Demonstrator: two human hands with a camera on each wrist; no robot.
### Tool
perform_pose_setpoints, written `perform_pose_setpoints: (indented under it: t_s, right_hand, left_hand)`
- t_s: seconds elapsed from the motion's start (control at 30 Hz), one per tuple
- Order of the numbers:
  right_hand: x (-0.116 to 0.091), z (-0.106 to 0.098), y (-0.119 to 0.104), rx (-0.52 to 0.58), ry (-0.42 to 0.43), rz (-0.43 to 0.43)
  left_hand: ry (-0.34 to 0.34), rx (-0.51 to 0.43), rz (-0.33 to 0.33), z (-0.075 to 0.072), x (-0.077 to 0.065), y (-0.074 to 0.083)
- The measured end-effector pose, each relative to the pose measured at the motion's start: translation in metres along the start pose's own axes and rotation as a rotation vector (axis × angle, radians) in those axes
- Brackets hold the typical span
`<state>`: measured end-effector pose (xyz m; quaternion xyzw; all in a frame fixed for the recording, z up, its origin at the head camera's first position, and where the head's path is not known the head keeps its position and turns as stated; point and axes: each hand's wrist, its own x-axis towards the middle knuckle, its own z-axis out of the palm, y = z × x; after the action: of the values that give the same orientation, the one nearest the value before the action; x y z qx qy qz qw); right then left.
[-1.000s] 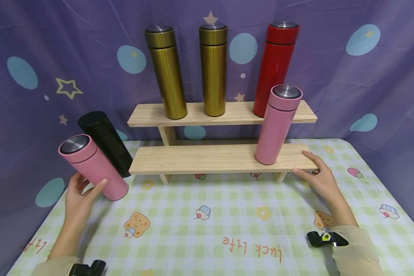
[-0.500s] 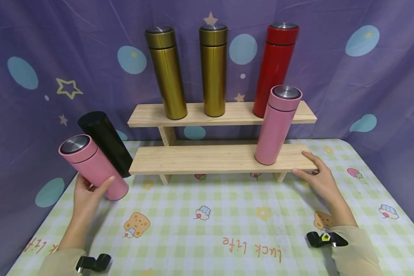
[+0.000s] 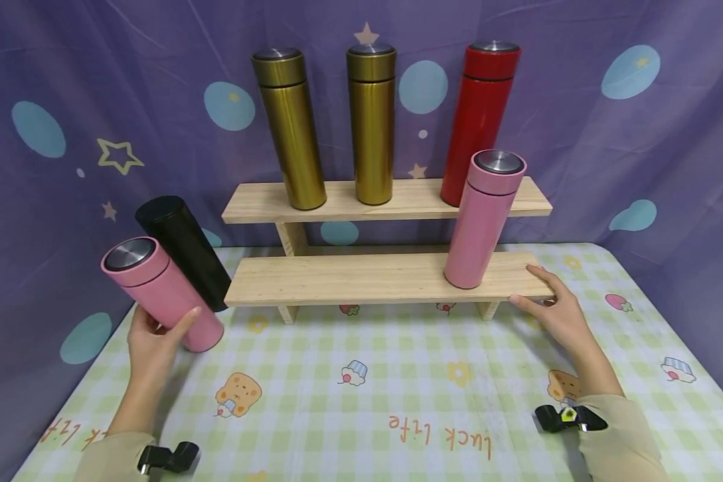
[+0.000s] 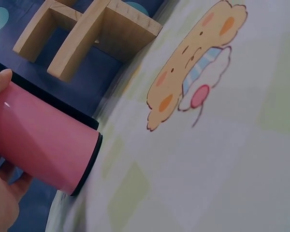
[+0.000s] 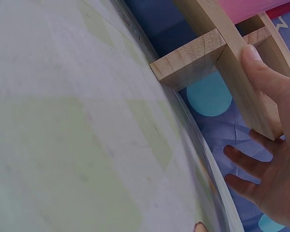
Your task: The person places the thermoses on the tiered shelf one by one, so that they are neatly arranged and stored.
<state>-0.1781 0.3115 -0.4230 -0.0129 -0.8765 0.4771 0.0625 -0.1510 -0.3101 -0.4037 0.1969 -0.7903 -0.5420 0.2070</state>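
At the left of the head view, my left hand holds a pink thermos bottle low on its body, thumb on the near side. The bottle's dark base meets the tablecloth in the left wrist view. Close behind it stands a black thermos bottle. My right hand grips the right end of the lower tier of a two-tier wooden shelf. In the right wrist view, the thumb lies against the board's edge, and several fingers are spread beyond its end. Another pink thermos bottle stands on that tier's right part.
On the upper tier stand two gold thermos bottles and a red one. A checked tablecloth with printed cartoons covers the table. A purple patterned curtain hangs behind.
My left hand has shifted right around the pink thermos bottle, its thumb now farther across. The bottle keeps its place. My right hand remains on the shelf end.
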Motion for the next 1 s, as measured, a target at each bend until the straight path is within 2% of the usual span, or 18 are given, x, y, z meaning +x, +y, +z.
perform_pose_setpoints:
  t_s: [0.4,0.8,1.0]
  right_hand:
    - [-0.002,0.001,-0.002,0.002,0.001,0.001]
    - [-0.001,0.000,-0.001,-0.011,0.001,0.000]
    - [-0.001,0.000,0.000,-0.009,-0.003,0.013]
  left_hand:
    - [0.073,-0.011,0.021,0.000,-0.002,-0.004]
    - [0.135,-0.187,0.065,-0.004,-0.011,0.007]
    - [0.161,-0.222,0.111,-0.004,-0.016,0.009]
